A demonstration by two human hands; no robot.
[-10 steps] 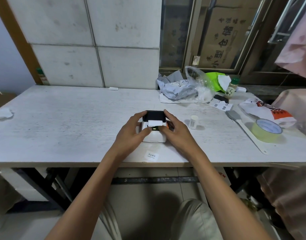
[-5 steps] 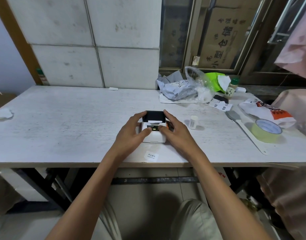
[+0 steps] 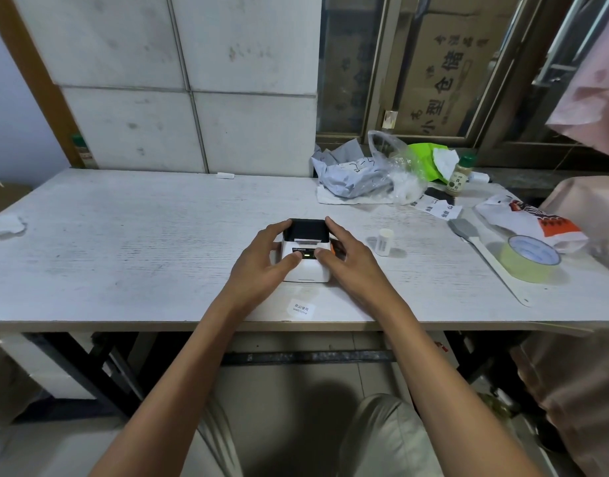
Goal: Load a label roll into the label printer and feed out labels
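A small white label printer (image 3: 306, 266) with a black lid stands on the white table (image 3: 124, 235), near its front edge. My left hand (image 3: 261, 263) grips the printer's left side, thumb resting on the front panel. My right hand (image 3: 351, 259) holds its right side, thumb beside a lit green light. Only a thin white strip of label shows at the slot under the lid. A printed label (image 3: 300, 309) lies loose on the table in front of the printer. A small white roll core (image 3: 384, 241) stands upright to the right.
At the back right lie crumpled bags (image 3: 361, 173), a spice bottle (image 3: 460, 175) and paper slips (image 3: 437, 206). A spatula (image 3: 485, 256), a tape roll (image 3: 530, 258) and a snack bag (image 3: 530, 218) sit at the right. A crumpled tissue (image 3: 3, 223) lies far left.
A white label stuck out of the printer's slot a second ago; now only a thin edge shows there. Both hands have stayed on the printer.
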